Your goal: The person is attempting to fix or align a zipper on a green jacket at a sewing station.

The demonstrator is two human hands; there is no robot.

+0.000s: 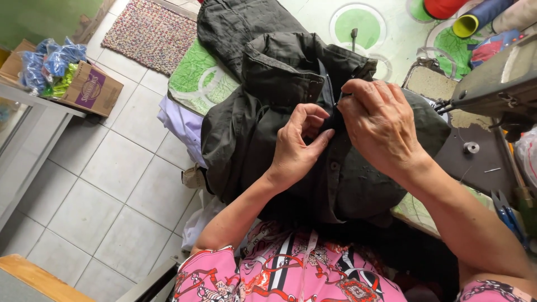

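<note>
Here, your left hand (296, 145) pinches the dark garment (263, 112) with its fingers, your right hand (380, 126) at 3 o'clock, fingers closed on a small metal tool (342, 95), sewing machine (498, 84) at 2 o'clock.

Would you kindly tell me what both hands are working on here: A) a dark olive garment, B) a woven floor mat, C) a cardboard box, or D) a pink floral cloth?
A: the left hand and the right hand both pinch the dark olive garment spread in front of the person.
</note>
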